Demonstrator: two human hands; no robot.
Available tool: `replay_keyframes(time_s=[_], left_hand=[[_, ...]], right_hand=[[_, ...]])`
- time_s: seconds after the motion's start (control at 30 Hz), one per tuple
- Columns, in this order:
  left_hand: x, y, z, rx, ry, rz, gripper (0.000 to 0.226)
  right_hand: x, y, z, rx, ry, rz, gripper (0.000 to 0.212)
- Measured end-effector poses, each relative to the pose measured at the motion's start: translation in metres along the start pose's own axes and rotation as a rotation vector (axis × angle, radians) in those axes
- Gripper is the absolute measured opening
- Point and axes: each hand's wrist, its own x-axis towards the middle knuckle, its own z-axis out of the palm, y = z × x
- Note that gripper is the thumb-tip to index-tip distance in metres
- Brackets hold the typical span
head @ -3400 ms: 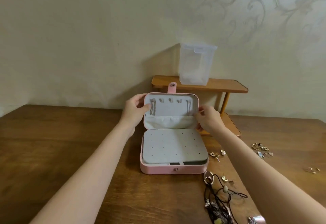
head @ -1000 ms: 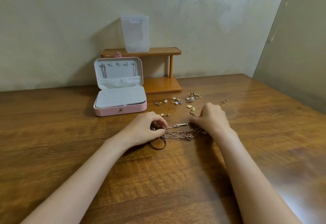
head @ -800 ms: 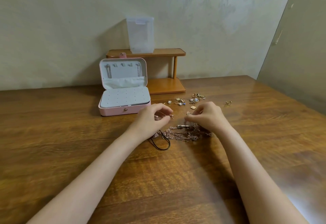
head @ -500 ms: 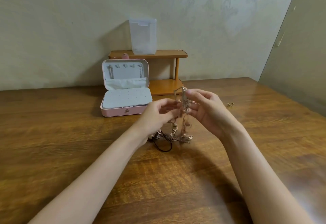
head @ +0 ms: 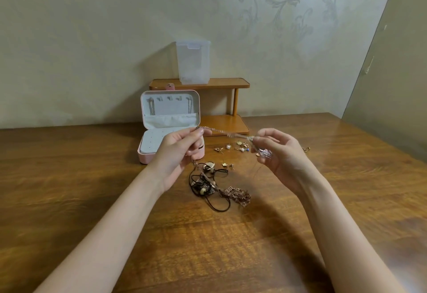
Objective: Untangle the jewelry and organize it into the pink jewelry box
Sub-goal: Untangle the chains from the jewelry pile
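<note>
A thin gold chain [head: 227, 133] is stretched in the air between my two hands. My left hand [head: 178, 152] pinches its left end and my right hand [head: 280, 152] pinches its right end, with more chain hanging below each hand. Under them on the table lies a tangle of black cord, beads and rose-gold chains [head: 217, 186]. The pink jewelry box [head: 147, 154] stands open behind my left hand, with chains hung in its grey lid.
Several loose earrings [head: 233, 148] lie scattered between the box and my right hand; one more earring [head: 306, 149] lies further right. A two-tier wooden shelf [head: 221, 83] with a clear plastic container [head: 193, 62] stands against the wall.
My hands have moved apart, pulling the lifted chain out level between them. The remaining tangle has dropped back onto the table.
</note>
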Motion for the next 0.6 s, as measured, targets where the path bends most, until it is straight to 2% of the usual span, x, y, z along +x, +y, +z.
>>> replay_keyframes(time_s=[0.13, 0.27, 0.37, 0.43, 0.53, 0.6], left_hand=[[-0.003, -0.001, -0.010, 0.377, 0.068, 0.036, 0.023], [-0.012, -0.004, -0.023, 0.648, 0.111, 0.106, 0.019], [-0.021, -0.001, -0.038, 1.030, 0.177, 0.337, 0.016], [-0.028, 0.001, -0.044, 1.191, 0.204, 0.497, 0.014], [-0.033, 0.006, -0.051, 1.375, 0.244, 0.744, 0.008], [-0.032, 0.013, -0.053, 1.327, 0.272, 0.811, 0.008]], right_hand=[[0.002, 0.008, 0.001, -0.325, 0.029, -0.001, 0.013], [0.004, 0.018, 0.007, -0.606, -0.059, 0.001, 0.019], [0.004, 0.025, 0.016, -0.866, -0.131, 0.015, 0.021], [0.003, 0.028, 0.024, -1.066, -0.171, -0.003, 0.017], [0.006, 0.023, 0.035, -1.363, -0.145, -0.134, 0.009], [0.010, 0.015, 0.044, -1.426, -0.032, -0.269, 0.006]])
